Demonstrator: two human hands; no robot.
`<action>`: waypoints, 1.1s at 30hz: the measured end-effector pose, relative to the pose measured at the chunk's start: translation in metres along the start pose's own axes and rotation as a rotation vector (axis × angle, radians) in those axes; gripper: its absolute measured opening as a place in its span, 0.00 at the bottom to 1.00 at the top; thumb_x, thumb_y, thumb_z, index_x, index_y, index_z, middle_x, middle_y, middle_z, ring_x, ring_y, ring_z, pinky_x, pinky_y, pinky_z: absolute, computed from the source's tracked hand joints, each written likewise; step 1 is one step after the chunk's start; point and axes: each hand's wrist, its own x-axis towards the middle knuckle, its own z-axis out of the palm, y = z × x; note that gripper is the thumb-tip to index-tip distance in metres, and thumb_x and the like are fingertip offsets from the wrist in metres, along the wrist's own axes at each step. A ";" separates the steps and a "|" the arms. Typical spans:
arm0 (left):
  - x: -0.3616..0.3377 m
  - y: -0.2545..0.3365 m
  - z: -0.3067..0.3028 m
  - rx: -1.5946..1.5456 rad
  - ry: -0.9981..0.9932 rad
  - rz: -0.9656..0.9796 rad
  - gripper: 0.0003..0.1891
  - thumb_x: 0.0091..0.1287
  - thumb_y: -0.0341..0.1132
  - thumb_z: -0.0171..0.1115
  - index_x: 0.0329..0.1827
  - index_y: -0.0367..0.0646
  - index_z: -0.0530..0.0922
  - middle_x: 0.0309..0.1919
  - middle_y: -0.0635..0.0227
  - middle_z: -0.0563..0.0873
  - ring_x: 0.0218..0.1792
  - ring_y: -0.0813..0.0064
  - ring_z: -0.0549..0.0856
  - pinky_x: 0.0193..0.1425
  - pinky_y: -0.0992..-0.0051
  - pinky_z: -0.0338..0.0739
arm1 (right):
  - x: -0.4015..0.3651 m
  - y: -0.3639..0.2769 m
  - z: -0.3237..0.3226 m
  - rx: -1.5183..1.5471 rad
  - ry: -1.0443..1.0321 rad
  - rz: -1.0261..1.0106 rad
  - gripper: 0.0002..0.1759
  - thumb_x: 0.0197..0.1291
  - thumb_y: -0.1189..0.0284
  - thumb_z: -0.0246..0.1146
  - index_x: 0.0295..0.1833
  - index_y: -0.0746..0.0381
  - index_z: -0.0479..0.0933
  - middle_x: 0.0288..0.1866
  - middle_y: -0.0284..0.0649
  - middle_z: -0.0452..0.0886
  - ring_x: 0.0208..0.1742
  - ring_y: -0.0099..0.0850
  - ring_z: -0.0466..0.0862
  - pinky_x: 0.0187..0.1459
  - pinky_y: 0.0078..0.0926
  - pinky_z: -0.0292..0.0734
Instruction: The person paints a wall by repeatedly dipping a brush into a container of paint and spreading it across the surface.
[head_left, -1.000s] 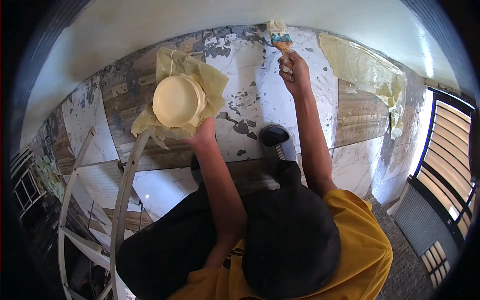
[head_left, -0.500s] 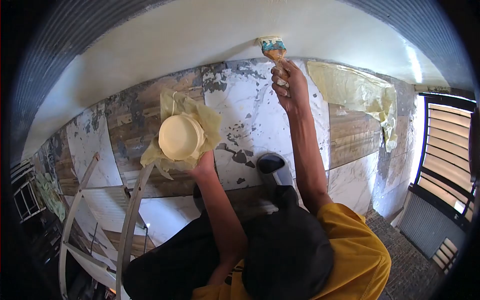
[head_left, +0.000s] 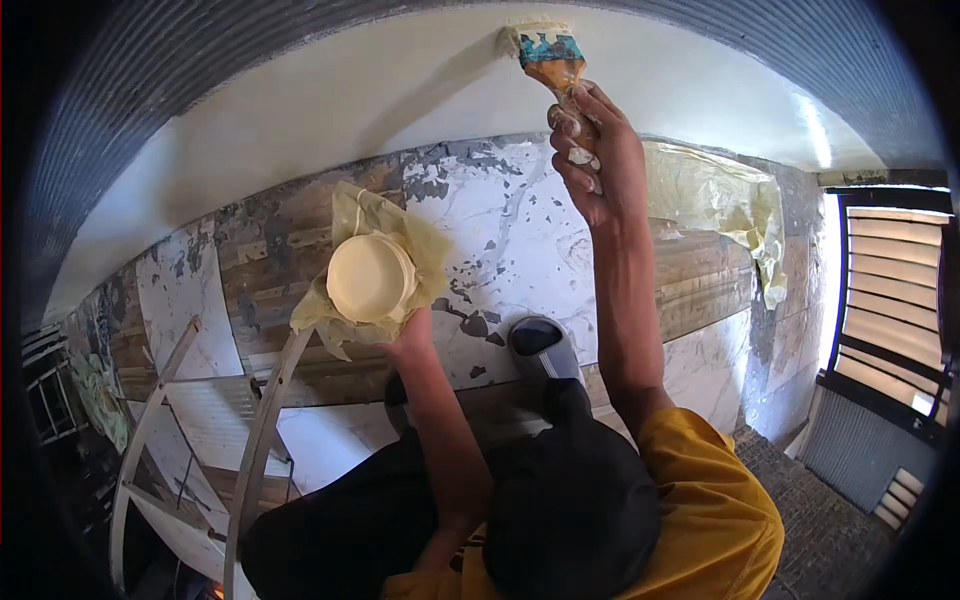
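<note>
A paintbrush (head_left: 553,70) with an orange handle and a teal, paint-smeared ferrule is gripped in my right hand (head_left: 602,150), whose fingers carry pale paint spots. Its bristles touch the cream wall (head_left: 400,75) near the upper edge. Lower and to the left, my left hand (head_left: 408,338) supports a round tub of cream paint (head_left: 368,278) from below. A crumpled yellowish sheet (head_left: 428,248) wraps around the tub and hides most of the left fingers.
A ladder (head_left: 262,430) stands at lower left. Paint-spattered tiles (head_left: 515,270) lie below the wall, with a crumpled translucent sheet (head_left: 705,195) along them. A slatted window (head_left: 893,290) is at right. One slipper (head_left: 540,345) shows on my foot.
My right hand has moved the paintbrush upward along the wall. The tub in my left hand has shifted slightly right and down in view.
</note>
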 end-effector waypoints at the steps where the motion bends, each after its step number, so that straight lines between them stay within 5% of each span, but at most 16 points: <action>1: -0.001 -0.003 0.002 -0.001 -0.003 -0.002 0.33 0.63 0.54 0.59 0.66 0.44 0.68 0.67 0.62 0.70 0.68 0.58 0.67 0.73 0.53 0.57 | -0.001 -0.001 0.003 0.003 -0.008 -0.007 0.10 0.72 0.71 0.45 0.54 0.62 0.66 0.23 0.33 0.67 0.13 0.14 0.59 0.06 0.09 0.52; 4: -0.004 -0.008 0.005 0.154 0.053 0.102 0.33 0.64 0.55 0.59 0.66 0.45 0.68 0.67 0.63 0.70 0.68 0.59 0.67 0.73 0.54 0.58 | -0.003 -0.001 0.008 0.015 -0.023 -0.025 0.10 0.72 0.71 0.45 0.54 0.62 0.66 0.23 0.33 0.67 0.14 0.13 0.60 0.06 0.09 0.52; 13: 0.000 0.000 -0.003 0.064 -0.066 -0.006 0.32 0.64 0.55 0.58 0.66 0.45 0.68 0.67 0.63 0.71 0.68 0.60 0.67 0.74 0.55 0.57 | -0.001 0.008 0.004 0.033 -0.064 -0.057 0.12 0.72 0.69 0.46 0.56 0.60 0.65 0.23 0.32 0.68 0.14 0.13 0.64 0.06 0.08 0.53; 18: -0.003 -0.006 0.009 0.121 0.097 0.138 0.33 0.63 0.56 0.58 0.66 0.45 0.69 0.67 0.63 0.71 0.68 0.58 0.67 0.73 0.51 0.57 | -0.008 0.028 -0.015 0.008 -0.098 -0.057 0.13 0.71 0.67 0.48 0.58 0.57 0.65 0.24 0.32 0.69 0.14 0.13 0.66 0.07 0.08 0.55; 26: 0.001 0.007 0.007 0.039 0.052 0.093 0.33 0.64 0.57 0.57 0.67 0.45 0.68 0.67 0.62 0.70 0.69 0.56 0.66 0.73 0.51 0.56 | -0.058 0.060 -0.045 -0.065 0.039 0.031 0.15 0.69 0.67 0.49 0.58 0.57 0.65 0.23 0.32 0.69 0.14 0.16 0.65 0.11 0.11 0.55; 29: -0.001 0.003 0.010 0.062 0.059 0.112 0.33 0.64 0.57 0.57 0.67 0.45 0.68 0.67 0.62 0.70 0.69 0.56 0.66 0.74 0.52 0.56 | -0.053 0.077 -0.061 -0.671 0.187 -0.435 0.17 0.68 0.70 0.53 0.60 0.64 0.64 0.22 0.30 0.69 0.18 0.13 0.63 0.19 0.11 0.54; 33: 0.006 0.012 -0.007 0.030 -0.022 0.034 0.33 0.63 0.57 0.57 0.66 0.45 0.68 0.67 0.62 0.70 0.69 0.57 0.67 0.74 0.52 0.56 | -0.025 0.084 -0.062 -1.085 0.229 -0.813 0.17 0.64 0.77 0.59 0.57 0.66 0.70 0.24 0.34 0.75 0.20 0.14 0.66 0.21 0.13 0.57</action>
